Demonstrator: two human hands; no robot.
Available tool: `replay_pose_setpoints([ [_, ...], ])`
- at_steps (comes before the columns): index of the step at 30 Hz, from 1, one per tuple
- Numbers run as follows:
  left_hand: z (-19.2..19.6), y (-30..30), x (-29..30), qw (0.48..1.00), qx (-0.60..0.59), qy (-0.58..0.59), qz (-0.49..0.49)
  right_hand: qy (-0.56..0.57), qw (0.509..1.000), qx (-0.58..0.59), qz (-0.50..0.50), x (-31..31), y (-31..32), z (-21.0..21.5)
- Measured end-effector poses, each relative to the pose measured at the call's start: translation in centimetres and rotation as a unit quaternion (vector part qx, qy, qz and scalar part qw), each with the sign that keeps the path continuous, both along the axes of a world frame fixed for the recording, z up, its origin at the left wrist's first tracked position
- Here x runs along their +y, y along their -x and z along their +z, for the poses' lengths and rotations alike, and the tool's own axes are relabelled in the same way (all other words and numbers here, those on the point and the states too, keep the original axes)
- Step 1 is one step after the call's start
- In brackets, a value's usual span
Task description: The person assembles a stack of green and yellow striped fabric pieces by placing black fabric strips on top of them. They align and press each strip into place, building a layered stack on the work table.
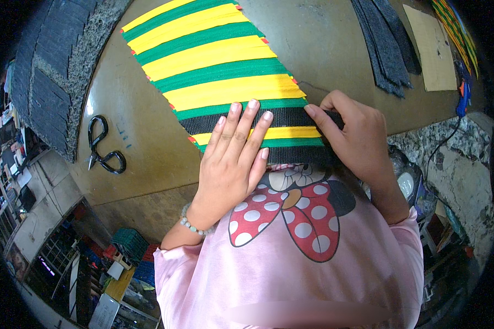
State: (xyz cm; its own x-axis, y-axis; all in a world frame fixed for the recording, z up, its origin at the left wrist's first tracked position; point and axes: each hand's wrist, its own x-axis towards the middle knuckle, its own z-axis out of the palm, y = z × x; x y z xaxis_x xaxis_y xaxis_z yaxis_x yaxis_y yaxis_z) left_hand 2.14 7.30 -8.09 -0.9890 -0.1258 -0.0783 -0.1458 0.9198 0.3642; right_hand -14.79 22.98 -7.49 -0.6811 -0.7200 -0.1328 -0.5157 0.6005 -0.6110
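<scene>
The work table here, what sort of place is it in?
Probably a small workshop for strap or fabric work, judging by the yellow and green strips side by side on the table, the black-handled scissors and the bundled dark strips near its far right.

The left hand (230, 143) lies flat across a black strap (291, 117) and yellow-and-green strips (219, 74); the right hand (358, 133) pinches the strap's right side, its exact grip hard to tell.
</scene>
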Motion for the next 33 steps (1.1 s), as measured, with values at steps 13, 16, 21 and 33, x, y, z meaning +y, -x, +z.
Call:
replay_pose_setpoints([
  [13,0.4,1.1,1.5,0.996,0.063,0.048,0.034,0.068,0.961,0.194,0.186,-1.0,-3.0,0.0],
  [16,0.2,0.9,1.2,0.996,0.076,0.034,0.044,0.102,0.950,0.235,0.176,-0.5,-3.6,-1.3],
  [21,0.0,-0.3,0.3,0.996,0.071,0.008,0.063,0.063,0.953,0.228,0.189,2.0,-3.3,-1.3],
  [33,-0.9,-1.7,2.0,0.997,0.052,0.015,0.051,0.022,0.918,0.393,-0.043,-4.2,20.6,-2.9],
])
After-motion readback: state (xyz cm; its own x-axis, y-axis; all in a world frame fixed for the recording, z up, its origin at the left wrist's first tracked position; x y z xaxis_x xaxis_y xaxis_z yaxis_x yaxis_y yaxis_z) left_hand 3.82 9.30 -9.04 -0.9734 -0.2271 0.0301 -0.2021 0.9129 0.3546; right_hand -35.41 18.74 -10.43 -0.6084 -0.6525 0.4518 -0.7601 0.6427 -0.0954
